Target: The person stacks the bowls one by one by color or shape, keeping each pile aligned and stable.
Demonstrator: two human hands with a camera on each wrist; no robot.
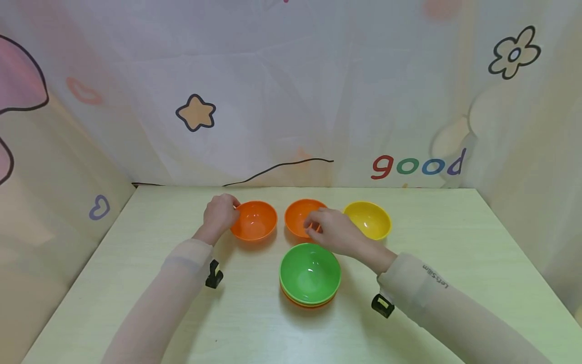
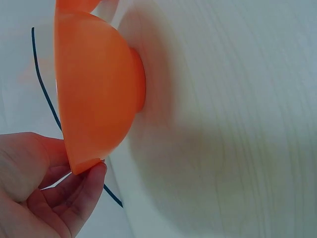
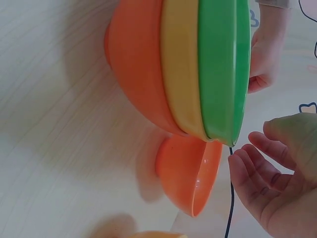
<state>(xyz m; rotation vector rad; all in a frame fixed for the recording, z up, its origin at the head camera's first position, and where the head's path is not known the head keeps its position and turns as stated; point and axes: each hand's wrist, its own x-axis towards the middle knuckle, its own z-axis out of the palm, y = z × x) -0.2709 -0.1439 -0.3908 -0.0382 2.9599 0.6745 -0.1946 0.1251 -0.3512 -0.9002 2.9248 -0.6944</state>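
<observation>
My left hand (image 1: pixel 221 212) pinches the left rim of an orange bowl (image 1: pixel 254 222); in the left wrist view the thumb and fingers (image 2: pixel 89 193) meet at that bowl's edge (image 2: pixel 94 89). My right hand (image 1: pixel 334 230) hovers in front of a second orange bowl (image 1: pixel 297 218), hiding part of it. Its fingers (image 3: pixel 257 173) are loosely bent with nothing between them, beside the green rim in the right wrist view. Nearer the front stands a stack with a green bowl (image 1: pixel 310 273) on top, a yellow bowl (image 3: pixel 181 69) under it and an orange one (image 3: pixel 136 64) lowest.
A yellow bowl (image 1: pixel 369 220) stands at the right end of the back row, partly behind my right hand. The pale wooden table (image 1: pixel 436 217) meets a printed cloth backdrop (image 1: pixel 282 111) along its back edge.
</observation>
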